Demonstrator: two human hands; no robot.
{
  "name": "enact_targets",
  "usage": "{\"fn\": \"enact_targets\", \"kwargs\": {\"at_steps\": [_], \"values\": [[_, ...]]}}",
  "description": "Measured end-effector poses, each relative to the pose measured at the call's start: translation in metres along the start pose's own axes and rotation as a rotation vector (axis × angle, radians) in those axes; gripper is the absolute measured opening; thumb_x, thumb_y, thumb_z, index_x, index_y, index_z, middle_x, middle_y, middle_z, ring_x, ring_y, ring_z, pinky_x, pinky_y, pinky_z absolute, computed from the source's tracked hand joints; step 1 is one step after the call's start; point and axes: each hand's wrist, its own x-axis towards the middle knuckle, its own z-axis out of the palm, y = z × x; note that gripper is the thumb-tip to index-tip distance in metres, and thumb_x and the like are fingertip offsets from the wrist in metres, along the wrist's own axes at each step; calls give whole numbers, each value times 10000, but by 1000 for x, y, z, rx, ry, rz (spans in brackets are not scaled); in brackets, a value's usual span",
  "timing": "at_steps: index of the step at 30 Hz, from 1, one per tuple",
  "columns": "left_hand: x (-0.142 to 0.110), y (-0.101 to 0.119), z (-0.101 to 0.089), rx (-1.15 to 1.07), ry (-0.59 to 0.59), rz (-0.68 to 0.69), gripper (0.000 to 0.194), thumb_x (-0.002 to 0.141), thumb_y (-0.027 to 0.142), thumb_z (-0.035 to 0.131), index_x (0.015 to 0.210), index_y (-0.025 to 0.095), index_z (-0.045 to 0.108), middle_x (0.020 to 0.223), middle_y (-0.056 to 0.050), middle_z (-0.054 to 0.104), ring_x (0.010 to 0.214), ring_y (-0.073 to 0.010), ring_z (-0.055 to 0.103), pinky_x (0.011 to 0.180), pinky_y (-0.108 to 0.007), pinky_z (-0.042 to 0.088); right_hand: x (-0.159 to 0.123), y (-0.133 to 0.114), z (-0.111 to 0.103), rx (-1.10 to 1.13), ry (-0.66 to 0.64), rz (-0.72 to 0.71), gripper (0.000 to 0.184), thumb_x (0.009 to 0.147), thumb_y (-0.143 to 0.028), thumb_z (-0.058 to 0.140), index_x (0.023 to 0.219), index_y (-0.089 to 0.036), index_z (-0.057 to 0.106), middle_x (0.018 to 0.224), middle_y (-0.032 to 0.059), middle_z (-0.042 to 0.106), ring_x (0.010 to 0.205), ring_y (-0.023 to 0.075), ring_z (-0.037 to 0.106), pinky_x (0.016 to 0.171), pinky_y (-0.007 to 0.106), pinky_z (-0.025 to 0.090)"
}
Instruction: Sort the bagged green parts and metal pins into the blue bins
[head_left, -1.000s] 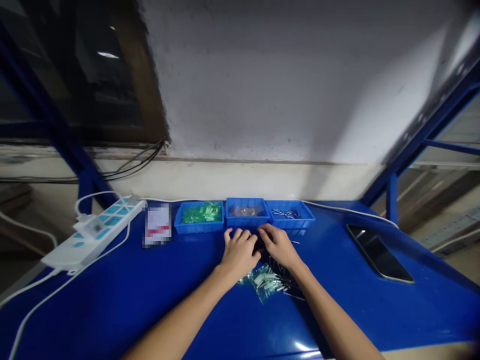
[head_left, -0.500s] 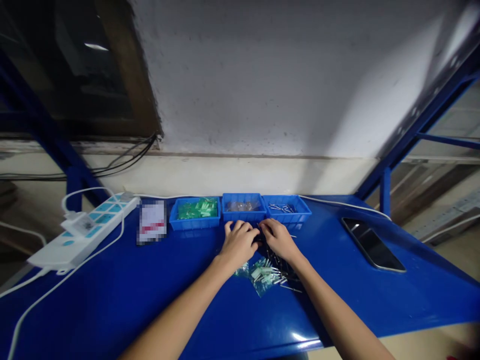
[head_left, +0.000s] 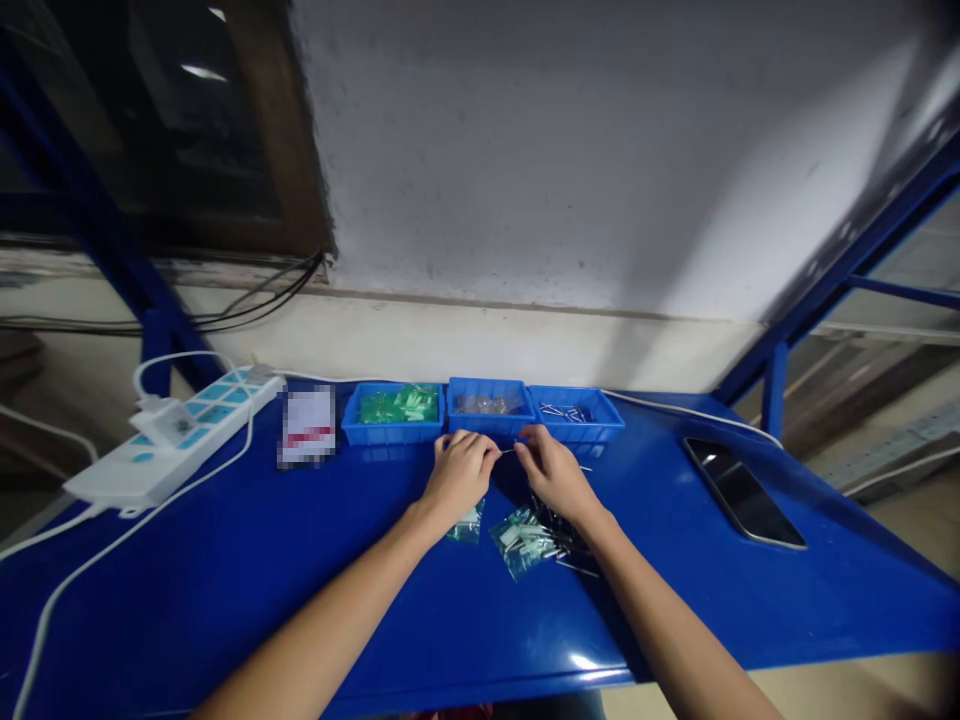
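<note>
Slim rod (head_left: 508,451) between fingers (head_left: 490,457), shiny clear packets (head_left: 514,556)

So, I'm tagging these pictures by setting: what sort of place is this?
Probably a workbench in a workshop or small factory: three blue bins holding small pieces stand in a row, clear plastic bags lie on the blue tabletop, and a white power strip sits at the left.

left grip (head_left: 459,474), right grip (head_left: 559,478) bare; forearms (head_left: 341,615) bare, slim, tapering to narrow wrists (head_left: 421,522)
</note>
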Motion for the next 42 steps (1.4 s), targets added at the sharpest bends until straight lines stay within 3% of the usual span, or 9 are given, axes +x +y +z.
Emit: {"fn": "enact_targets", "kwargs": {"at_steps": [6, 14, 16, 21, 25, 30, 37, 42], "values": [[0, 1, 0, 15, 7, 17, 231, 922, 244, 382, 784, 202, 562, 851, 3, 671, 901, -183, 554, 795, -352, 317, -2, -7, 1, -82, -62, -126, 163, 925, -229, 344, 837, -198, 478, 780, 43, 585, 691, 157, 546, 629, 236, 375], [0, 2, -5, -41, -3, 65, 123, 885, 273, 451, 930, 227, 556, 850, -4, 664, 864, -181, 574, 776, -322, 373, -1, -10, 5, -101, -16, -42, 238, 896, -217, 358, 675, -200, 446, 560, -6, 506, 488, 126, 463, 515, 229, 290], [1, 1, -7, -17, -3, 73, 130, 890, 255, 435, 898, 222, 560, 839, -4, 660, 851, -182, 574, 765, -320, 377, -1, -10, 3, -47, -26, -51, 254, 912, -252, 352, 699, -197, 480, 575, -2, 522, 504, 127, 477, 522, 226, 305], [5, -6, -13, -14, 9, 39, 290, 926, 264, 345, 725, 198, 543, 735, -22, 635, 766, -169, 576, 704, -282, 400, -2, -13, -3, 22, -35, -99, 198, 905, -326, 419, 991, -204, 548, 679, 13, 579, 601, 146, 525, 573, 231, 368], [5, -7, -14, -86, 1, 13, 305, 929, 291, 340, 716, 198, 538, 712, -19, 626, 712, -155, 589, 659, -257, 413, -3, -15, -5, -8, -22, -160, 175, 902, -276, 417, 904, -206, 577, 773, 43, 602, 660, 151, 537, 620, 237, 384], [3, -5, -14, -262, -2, 44, 163, 903, 308, 424, 994, 222, 528, 817, -3, 654, 747, -147, 615, 679, -248, 440, -2, -14, -7, -1, 10, -122, 240, 921, -280, 371, 810, -189, 563, 693, 35, 580, 611, 150, 526, 584, 238, 365], [3, -6, -14, -215, 13, 38, 203, 912, 278, 388, 830, 206, 559, 785, -16, 646, 755, -155, 605, 695, -257, 445, -3, -15, -7, 14, -22, -127, 201, 907, -326, 423, 961, -200, 569, 718, 27, 590, 639, 153, 536, 594, 237, 380], [4, -7, -14, -208, -3, 9, 291, 932, 321, 338, 769, 200, 547, 734, -14, 636, 711, -148, 602, 652, -244, 433, -3, -19, -8, -30, -10, -205, 189, 908, -285, 406, 895, -203, 576, 774, 51, 611, 668, 155, 538, 629, 247, 384]]}}
